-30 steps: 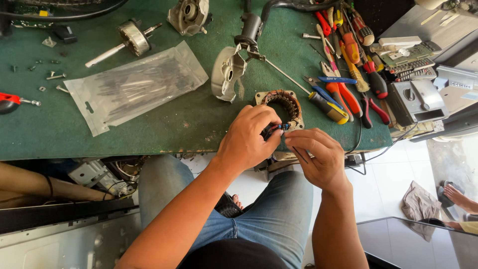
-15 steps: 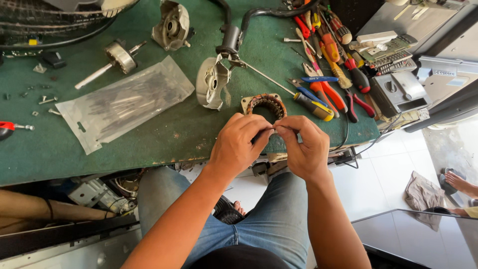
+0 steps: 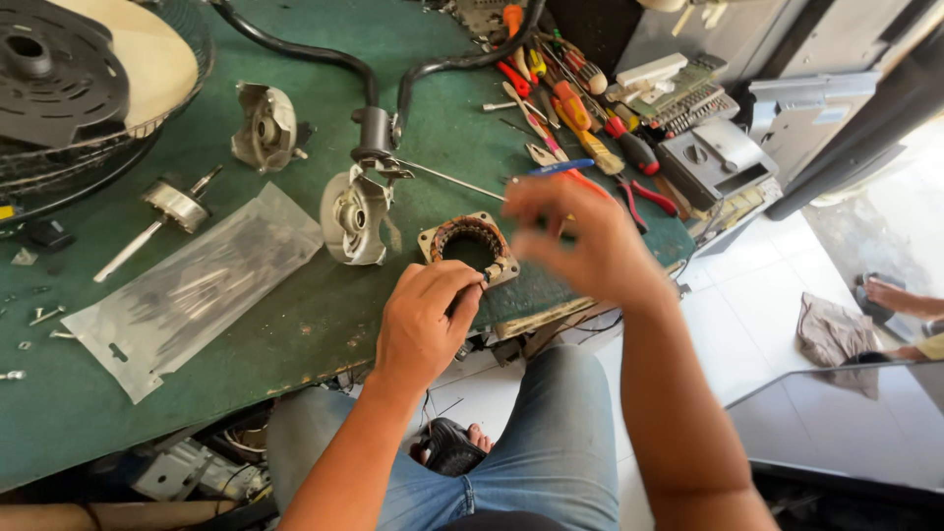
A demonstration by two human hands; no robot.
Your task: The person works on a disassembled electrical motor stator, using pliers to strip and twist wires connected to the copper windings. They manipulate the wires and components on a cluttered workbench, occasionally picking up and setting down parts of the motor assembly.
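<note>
Far left, a clear plastic bag (image 3: 187, 290) lies flat on the green desk (image 3: 295, 324), with a grey metal motor end cover (image 3: 356, 216) past it. The left hand (image 3: 425, 324) curls over the near edge of the square copper-wound motor stator (image 3: 470, 246), fingers closed on its corner. The stator lies flat near the desk's front edge, bore facing up. The right hand (image 3: 580, 241) hovers just right of it, blurred, so its grip is hard to make out.

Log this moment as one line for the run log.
left hand: fingers on stator | right hand: raised, blurred, above green bench | tools beyond
</note>
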